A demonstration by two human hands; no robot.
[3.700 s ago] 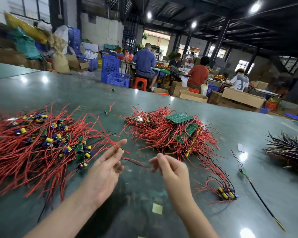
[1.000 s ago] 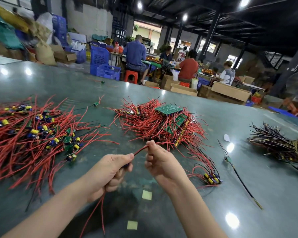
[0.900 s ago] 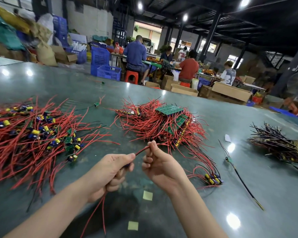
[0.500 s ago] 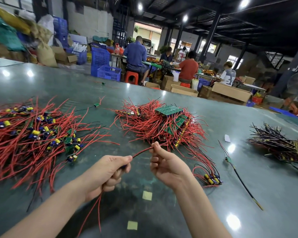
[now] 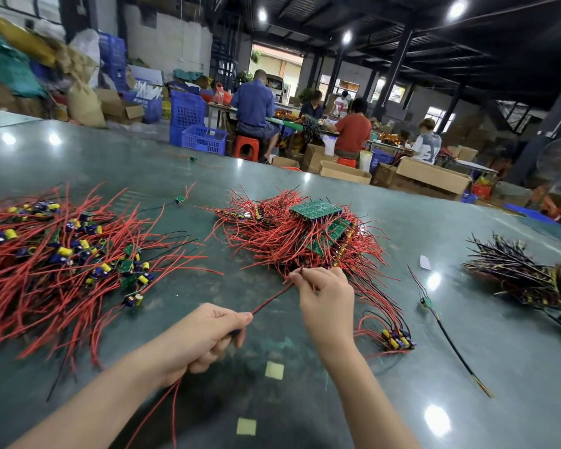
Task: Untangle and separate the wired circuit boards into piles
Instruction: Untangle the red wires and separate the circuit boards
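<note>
Left hand (image 5: 204, 338) holds red wires (image 5: 269, 301) in a closed grip; right hand (image 5: 326, 299) pinches their far end. Blue crate (image 5: 204, 140) contents unclear.

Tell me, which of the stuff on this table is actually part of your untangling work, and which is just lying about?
Part of the job:
left hand and right hand, pinching one red wire
middle tangle
left pile

Just lying about:
yellow paper squares
white scrap
dark-wired bundle

Both hands — left hand (image 5: 204, 338), right hand (image 5: 326, 301) — pinch one red wire (image 5: 271, 299).
</note>
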